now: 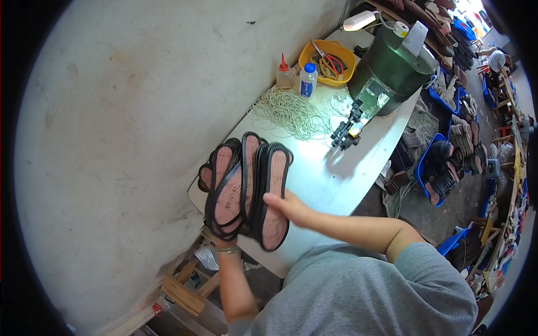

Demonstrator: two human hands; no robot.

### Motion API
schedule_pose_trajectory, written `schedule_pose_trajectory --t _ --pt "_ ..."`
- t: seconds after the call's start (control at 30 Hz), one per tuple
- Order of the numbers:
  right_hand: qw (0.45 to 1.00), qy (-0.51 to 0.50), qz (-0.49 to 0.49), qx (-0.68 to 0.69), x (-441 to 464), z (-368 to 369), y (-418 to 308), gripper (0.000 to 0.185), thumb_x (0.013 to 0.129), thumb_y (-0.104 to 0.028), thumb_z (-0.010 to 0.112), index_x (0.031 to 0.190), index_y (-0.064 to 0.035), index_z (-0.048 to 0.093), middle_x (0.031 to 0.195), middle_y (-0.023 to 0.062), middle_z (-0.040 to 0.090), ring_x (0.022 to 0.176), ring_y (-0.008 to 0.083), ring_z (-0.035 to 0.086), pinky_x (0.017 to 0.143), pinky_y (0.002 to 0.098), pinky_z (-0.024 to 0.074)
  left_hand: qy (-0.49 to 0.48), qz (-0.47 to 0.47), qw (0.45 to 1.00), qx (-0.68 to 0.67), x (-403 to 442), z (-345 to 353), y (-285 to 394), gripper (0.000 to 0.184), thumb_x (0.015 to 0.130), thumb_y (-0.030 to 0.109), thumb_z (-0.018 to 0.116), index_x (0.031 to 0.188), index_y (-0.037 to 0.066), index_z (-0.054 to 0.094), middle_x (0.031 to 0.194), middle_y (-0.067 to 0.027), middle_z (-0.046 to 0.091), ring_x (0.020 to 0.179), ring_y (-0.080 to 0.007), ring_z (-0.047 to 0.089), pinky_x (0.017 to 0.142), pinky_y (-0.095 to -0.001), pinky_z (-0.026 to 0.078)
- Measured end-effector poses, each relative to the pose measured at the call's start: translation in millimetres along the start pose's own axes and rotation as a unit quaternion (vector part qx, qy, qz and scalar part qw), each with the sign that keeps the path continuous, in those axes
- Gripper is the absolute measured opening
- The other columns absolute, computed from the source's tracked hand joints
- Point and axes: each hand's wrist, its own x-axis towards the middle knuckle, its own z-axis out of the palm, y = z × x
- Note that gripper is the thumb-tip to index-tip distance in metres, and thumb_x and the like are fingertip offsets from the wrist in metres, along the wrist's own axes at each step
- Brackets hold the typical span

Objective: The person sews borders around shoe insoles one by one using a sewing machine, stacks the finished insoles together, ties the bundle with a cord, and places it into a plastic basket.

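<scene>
A bundle of shoe soles (229,199), pinkish-brown with black rims, is held above the near left end of the white table. My right hand (290,208) grips the right-hand stack of soles (275,185), its thumb on the pink face and the other fingers hidden behind. At the lower end of the bundle is my left hand (225,242), closed around the soles from below, with most of its fingers covered. A bracelet (228,251) circles the left wrist. More soles (208,177) fan out at the left of the bundle.
On the table (314,168) stand a green sewing machine (386,73), a tangle of pale cord (291,112), a red-tipped bottle (284,75), a blue-capped bottle (308,81) and a yellow basket (343,80) of tools. Blue crates (430,173) of soles fill the floor at right.
</scene>
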Motion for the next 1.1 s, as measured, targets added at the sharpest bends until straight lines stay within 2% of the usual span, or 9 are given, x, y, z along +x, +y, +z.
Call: schedule_pose_trajectory --t 0.23,0.33,0.4,0.57,0.67,0.7,0.83,0.93,1.1 --pt "0.943 0.0 0.197 0.267 -79 7 0 0.063 0.096 -0.051 0.053 0.139 -0.0053 0.046 0.139 0.0088 0.052 0.126 0.0222 0.05 0.11 0.0384 0.0359 -0.102 -0.034 0.93 0.351 -60 1 62 0.059 0.089 0.021 0.068 0.14 0.004 0.043 0.137 -0.0086 0.051 0.125 -0.0193 0.048 0.105 -0.0343 0.04" --pt "0.942 -0.066 0.3 0.135 -48 -119 50 0.071 0.094 -0.06 0.048 0.141 -0.0055 0.046 0.141 0.0118 0.051 0.126 0.0268 0.05 0.11 0.0475 0.0334 0.086 -0.151 0.975 0.137 -67 -29 -17 0.058 0.095 0.034 0.061 0.142 0.005 0.042 0.14 -0.0085 0.049 0.126 -0.0207 0.048 0.107 -0.036 0.038" --pt "0.981 -0.077 0.17 0.057 -47 -161 48 0.058 0.096 -0.048 0.054 0.136 -0.0063 0.051 0.13 0.0063 0.059 0.119 0.0218 0.054 0.104 0.0448 0.0378 0.052 -0.174 0.983 0.017 -69 -25 -40 0.06 0.096 0.04 0.057 0.142 0.005 0.041 0.14 -0.0085 0.049 0.126 -0.0219 0.048 0.106 -0.0375 0.039" --pt "0.975 0.048 0.215 -0.013 -42 -174 22 0.051 0.095 -0.045 0.057 0.129 -0.0081 0.054 0.124 0.0036 0.058 0.116 0.0169 0.052 0.103 0.0484 0.0372 0.083 -0.123 0.989 0.022 -60 30 -56 0.066 0.098 0.042 0.055 0.145 0.002 0.033 0.141 -0.0101 0.046 0.128 -0.0231 0.047 0.108 -0.0381 0.038" --pt "0.975 0.094 0.195 -0.051 -25 -180 41 0.052 0.097 -0.043 0.055 0.137 -0.0116 0.049 0.122 0.0093 0.06 0.112 0.0222 0.056 0.1 0.0327 0.0396 0.079 -0.08 0.993 0.039 -61 46 -56 0.07 0.098 0.037 0.057 0.149 0.003 0.024 0.145 -0.0103 0.041 0.131 -0.0219 0.042 0.111 -0.0374 0.034" --pt "0.977 0.134 0.16 -0.037 -25 -167 35 0.051 0.098 -0.043 0.053 0.135 -0.0092 0.05 0.123 0.0107 0.06 0.111 0.0226 0.056 0.098 0.0346 0.0414 0.059 -0.069 0.994 0.06 -63 52 -56 0.07 0.098 0.035 0.057 0.15 0.003 0.023 0.146 -0.0103 0.04 0.132 -0.0217 0.041 0.111 -0.0372 0.033" --pt "0.98 0.065 0.188 -0.014 -12 -162 24 0.045 0.099 -0.04 0.05 0.13 -0.0075 0.055 0.121 0.0097 0.062 0.104 0.0198 0.059 0.092 0.0356 0.0462 0.07 -0.062 0.984 0.151 -74 85 -40 0.061 0.099 0.026 0.056 0.148 0.003 0.029 0.143 -0.0084 0.044 0.13 -0.0211 0.044 0.11 -0.0367 0.034" --pt "0.936 0.117 0.102 -0.316 1 -174 27 0.039 0.098 -0.034 0.049 0.123 -0.0067 0.061 0.116 0.011 0.065 0.104 0.0198 0.059 0.091 0.0321 0.0463 0.076 -0.076 0.99 0.089 -64 43 -54 0.059 0.098 0.027 0.058 0.145 0.004 0.033 0.14 -0.0079 0.047 0.13 -0.021 0.043 0.108 -0.0363 0.034" --pt "0.982 0.177 0.063 -0.034 -8 -174 6 0.074 0.096 -0.058 0.048 0.133 0.0052 0.052 0.134 0.0187 0.054 0.123 0.024 0.049 0.105 0.0314 0.0355 0.107 -0.088 0.986 -0.088 -58 30 -56 0.056 0.099 0.038 0.054 0.141 0.003 0.04 0.139 -0.008 0.05 0.128 -0.0216 0.045 0.108 -0.037 0.033"
